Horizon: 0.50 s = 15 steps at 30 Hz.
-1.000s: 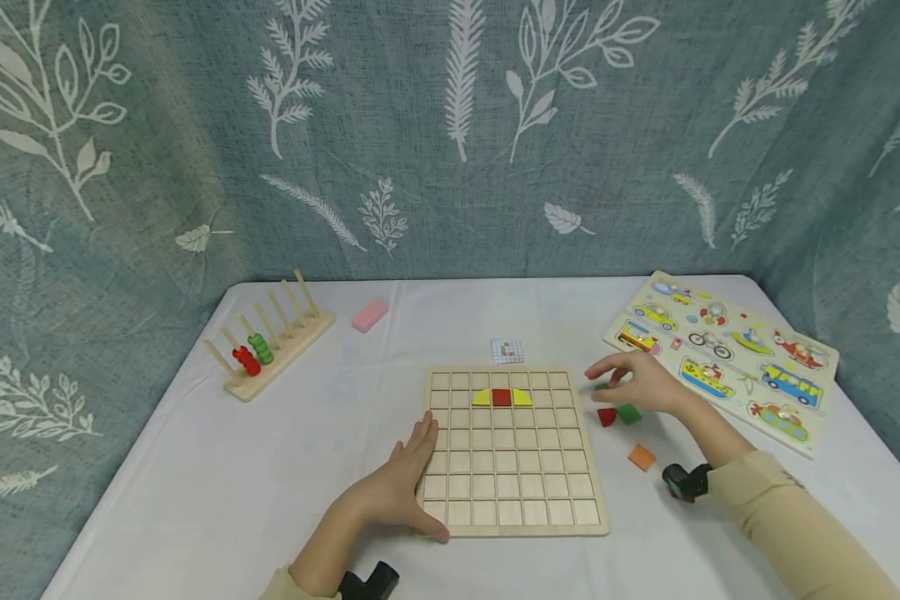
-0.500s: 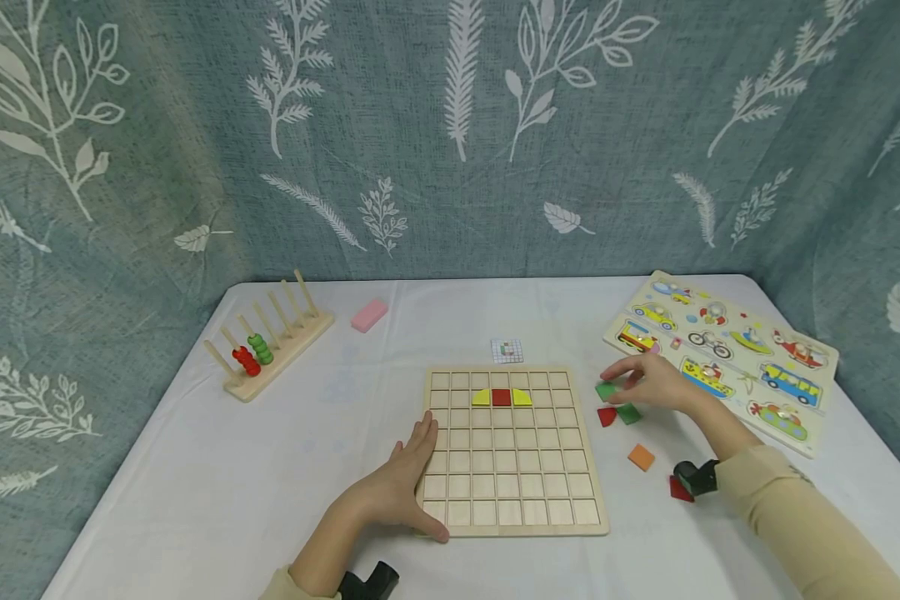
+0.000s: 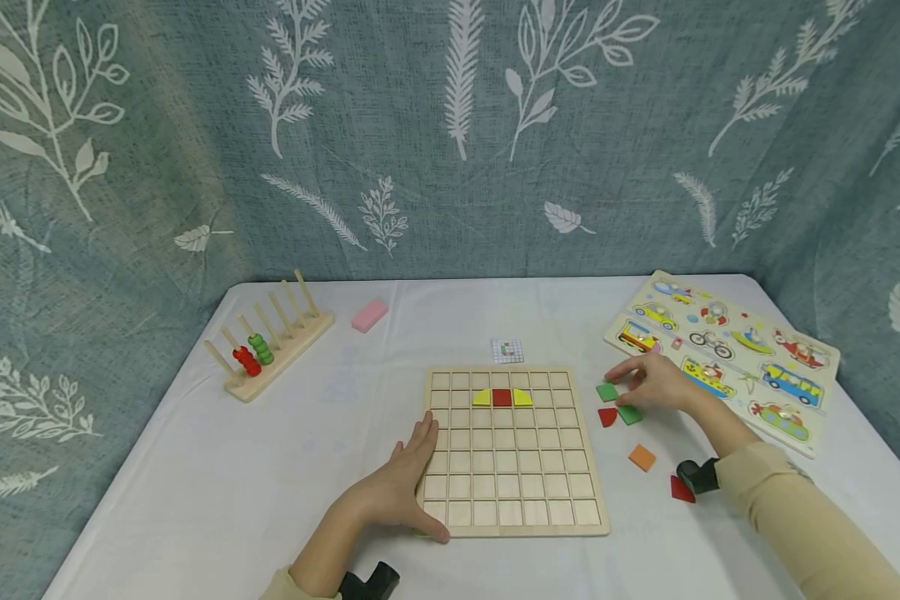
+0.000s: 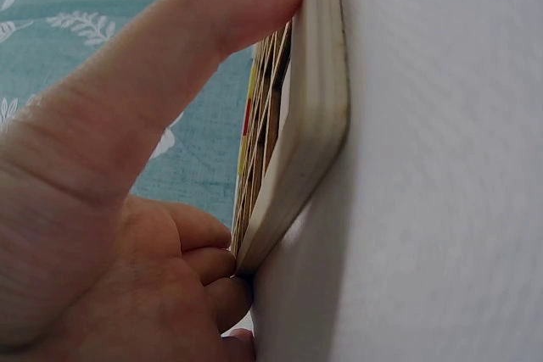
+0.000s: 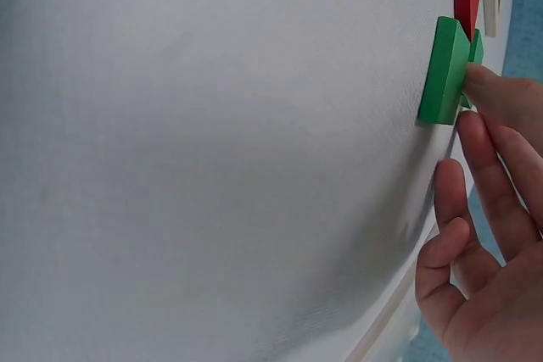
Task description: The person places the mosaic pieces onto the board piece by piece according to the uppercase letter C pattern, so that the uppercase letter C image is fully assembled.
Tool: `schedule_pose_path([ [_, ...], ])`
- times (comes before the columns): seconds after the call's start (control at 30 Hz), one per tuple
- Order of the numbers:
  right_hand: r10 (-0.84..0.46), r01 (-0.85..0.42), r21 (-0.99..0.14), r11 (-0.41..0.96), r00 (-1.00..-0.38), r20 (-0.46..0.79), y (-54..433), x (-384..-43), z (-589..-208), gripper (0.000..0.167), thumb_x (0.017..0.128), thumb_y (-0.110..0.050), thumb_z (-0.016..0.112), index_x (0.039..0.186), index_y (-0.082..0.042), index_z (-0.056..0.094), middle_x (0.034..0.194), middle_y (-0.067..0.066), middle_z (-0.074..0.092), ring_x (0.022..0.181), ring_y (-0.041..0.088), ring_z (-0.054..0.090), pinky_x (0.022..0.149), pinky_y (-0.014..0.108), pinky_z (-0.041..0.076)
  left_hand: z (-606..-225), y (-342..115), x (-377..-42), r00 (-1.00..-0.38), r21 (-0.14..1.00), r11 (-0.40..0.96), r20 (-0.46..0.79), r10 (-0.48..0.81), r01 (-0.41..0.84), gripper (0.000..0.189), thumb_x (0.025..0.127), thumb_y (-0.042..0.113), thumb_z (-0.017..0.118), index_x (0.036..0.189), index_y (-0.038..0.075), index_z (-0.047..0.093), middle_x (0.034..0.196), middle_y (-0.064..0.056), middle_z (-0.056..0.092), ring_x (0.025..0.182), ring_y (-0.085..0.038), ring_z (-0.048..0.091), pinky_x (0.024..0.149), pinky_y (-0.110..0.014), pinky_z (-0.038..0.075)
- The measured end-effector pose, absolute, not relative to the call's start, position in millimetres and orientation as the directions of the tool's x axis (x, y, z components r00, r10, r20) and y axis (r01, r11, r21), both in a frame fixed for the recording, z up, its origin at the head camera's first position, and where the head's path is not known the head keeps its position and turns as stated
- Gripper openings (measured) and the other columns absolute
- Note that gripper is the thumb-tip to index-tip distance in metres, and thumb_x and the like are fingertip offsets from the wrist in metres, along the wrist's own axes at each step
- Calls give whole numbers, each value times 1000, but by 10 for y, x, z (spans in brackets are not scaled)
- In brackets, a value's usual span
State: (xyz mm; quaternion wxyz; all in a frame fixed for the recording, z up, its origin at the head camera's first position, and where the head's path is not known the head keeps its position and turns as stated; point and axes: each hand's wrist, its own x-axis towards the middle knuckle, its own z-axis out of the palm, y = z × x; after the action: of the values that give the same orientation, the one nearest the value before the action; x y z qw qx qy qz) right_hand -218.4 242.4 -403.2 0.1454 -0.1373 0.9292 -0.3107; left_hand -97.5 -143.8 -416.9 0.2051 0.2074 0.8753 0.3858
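A square wooden grid board [image 3: 516, 531] lies flat on the table. In its upper rows, a red square tile [image 3: 501, 397] sits between two yellow curved tiles [image 3: 482, 398]. My left hand [image 3: 397, 487] rests along the board's left edge, thumb [image 4: 246, 6] at the near corner and fingers extended up the side. Right of the board, my right hand [image 3: 654, 385] has thumb and forefinger at opposite edges of a green square tile [image 3: 607, 392], pinching it at the table. Close by lie a second green tile [image 5: 445, 74] and a red curved tile [image 3: 607, 417].
Nearer me on the right are an orange square tile [image 3: 642, 457] and another red tile [image 3: 682, 489]. A vehicle puzzle board [image 3: 727, 350] lies at back right. Behind the grid is a small pattern card [image 3: 507, 351]; a pink block [image 3: 370, 316] and wooden peg rack [image 3: 281, 354] stand left.
My right hand has drawn back slightly to the right and come down around the green square tile, uncovering the near red tile. My left hand has stayed on the board's edge.
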Motion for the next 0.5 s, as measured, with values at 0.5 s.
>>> schedule_pose_path([
  [0.5, -324, -150, -591, 792, -924, -200, 2384, -2203, -4040, 30, 73, -9, 75, 102, -3, 69, 103, 11, 65, 80, 20, 48, 66, 28, 41, -4169, -1439, -978, -829, 763, 614, -199, 523, 204, 133, 49, 33, 89, 143, -8, 3, 150, -18, -10, 137, -32, -6, 108, -53, 1],
])
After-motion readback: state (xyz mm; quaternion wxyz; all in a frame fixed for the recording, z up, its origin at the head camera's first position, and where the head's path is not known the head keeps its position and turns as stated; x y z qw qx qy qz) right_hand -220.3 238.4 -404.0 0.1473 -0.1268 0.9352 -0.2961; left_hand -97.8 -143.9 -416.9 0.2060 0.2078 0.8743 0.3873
